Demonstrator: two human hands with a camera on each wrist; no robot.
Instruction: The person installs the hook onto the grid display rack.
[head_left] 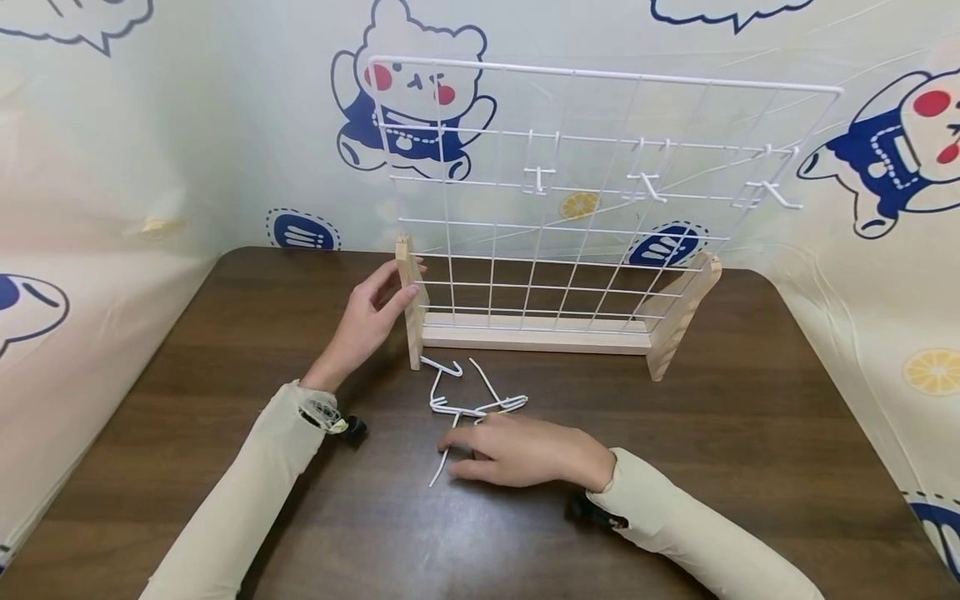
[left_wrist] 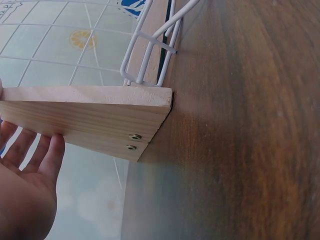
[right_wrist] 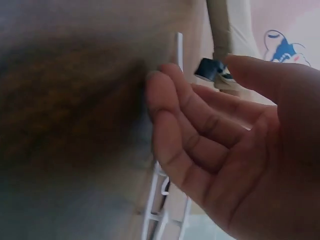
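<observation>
My left hand [head_left: 367, 310] holds the left wooden side piece [head_left: 412, 321] of a white wire grid rack [head_left: 517, 250], thumb on the near side. In the left wrist view, its fingers [left_wrist: 42, 155] rest against the panel's outer face. Loose white wire hooks [head_left: 457, 410] lie tangled on the table in front of the rack. My right hand [head_left: 517, 450] is low over their near end, fingers loosely bent and thumb apart. One prong of a hook shows by the right fingertips; the right wrist view shows nothing pinched in the hand.
Three white hooks hang on the upper grid: one near the middle [head_left: 538, 179], one further right [head_left: 647, 185] and one near the right edge [head_left: 772, 192]. The brown table [head_left: 750, 467] meets a patterned cloth backdrop [head_left: 247, 125] behind the rack.
</observation>
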